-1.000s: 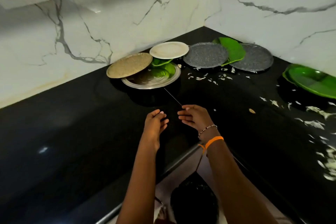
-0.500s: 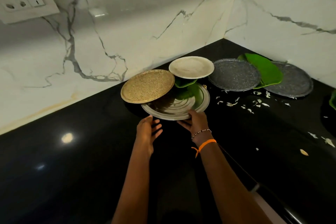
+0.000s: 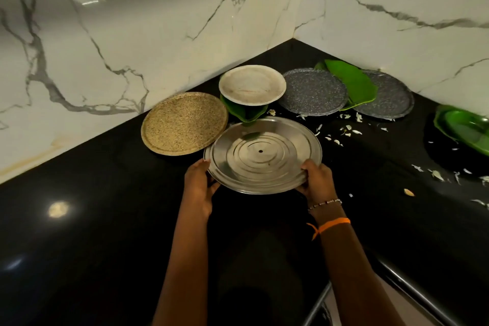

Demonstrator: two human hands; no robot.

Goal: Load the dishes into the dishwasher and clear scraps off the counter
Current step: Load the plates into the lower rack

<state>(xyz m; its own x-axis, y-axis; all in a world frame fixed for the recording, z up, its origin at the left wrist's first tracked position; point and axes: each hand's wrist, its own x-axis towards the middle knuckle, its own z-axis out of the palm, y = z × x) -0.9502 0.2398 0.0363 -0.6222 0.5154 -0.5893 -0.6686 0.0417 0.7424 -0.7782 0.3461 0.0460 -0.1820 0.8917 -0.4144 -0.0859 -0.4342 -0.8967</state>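
Note:
A round steel plate [image 3: 263, 155] with ringed grooves is tilted up off the black counter [image 3: 92, 219]. My left hand [image 3: 199, 182] grips its left rim and my right hand [image 3: 316, 180] grips its right rim. Behind it lie a speckled gold plate [image 3: 184, 123], a small cream plate [image 3: 252, 85] resting on a green leaf [image 3: 244, 114], and two grey speckled plates [image 3: 313, 91] [image 3: 389, 98] with a green leaf [image 3: 352, 81] between them. White scraps [image 3: 341, 131] are scattered to the right.
A green plate [image 3: 465, 128] sits at the right edge. More scraps [image 3: 436, 174] and a tan bit [image 3: 408, 192] lie on the right counter. Marble walls [image 3: 132, 34] meet in the corner behind. A metal edge [image 3: 316, 307] shows below the counter front.
Both hands reached forward to the steel plate, took hold of its rim and lifted it out from under the gold and cream plates toward me.

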